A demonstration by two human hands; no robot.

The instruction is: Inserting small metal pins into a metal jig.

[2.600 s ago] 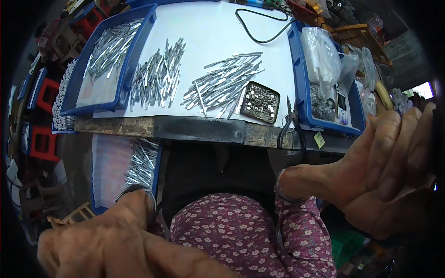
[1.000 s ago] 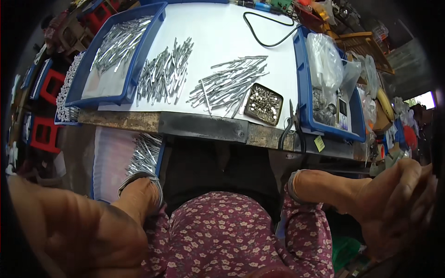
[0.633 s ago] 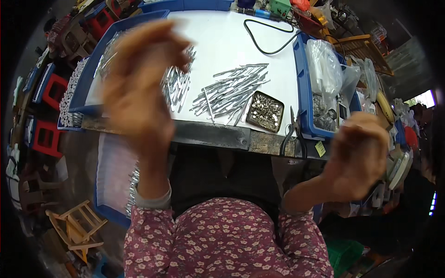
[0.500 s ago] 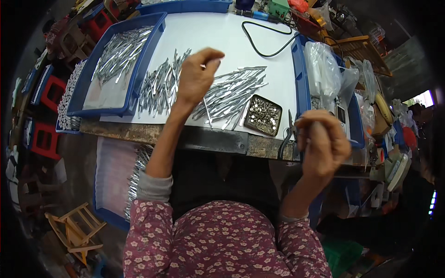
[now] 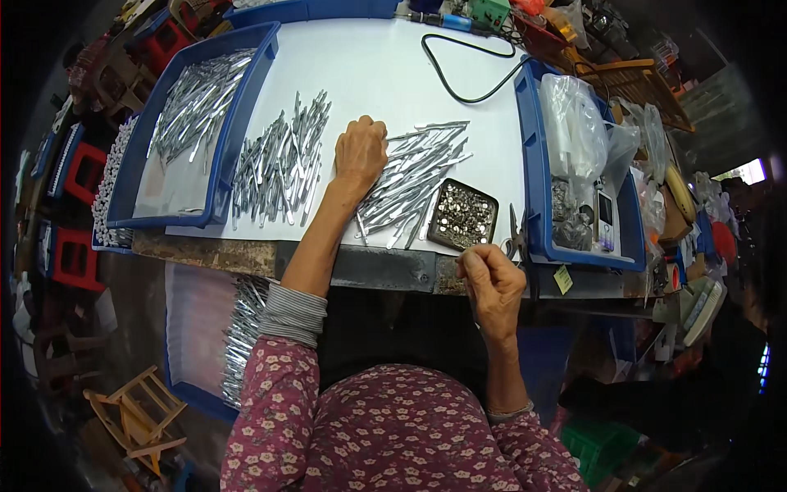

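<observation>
My left hand (image 5: 361, 154) is down at the upper left edge of a pile of thin silver metal strips (image 5: 418, 176), its fingers curled and their tips hidden beneath it. Left of it, a second pile of the same strips (image 5: 279, 164) lies on the white table top. Over the table's front edge, my right hand (image 5: 494, 287) is closed in a pinch. A thin pale sliver shows below its fingers, too small to make out. Just above that hand sits a square dark tin (image 5: 464, 215) of small round metal pieces. Pliers (image 5: 515, 234) lie beside the tin.
A blue tray (image 5: 217, 176) holding more strips stands at the left. At the right, a blue tray (image 5: 537, 189) contains clear plastic bags (image 5: 571, 123) and a small device (image 5: 605, 220). A black cable (image 5: 447, 82) loops at the back. Below the table is another tray of strips (image 5: 246, 336).
My left hand has come down from above the strips onto the pile's edge. My right hand has moved left and down, from beside the right tray to just below the tin.
</observation>
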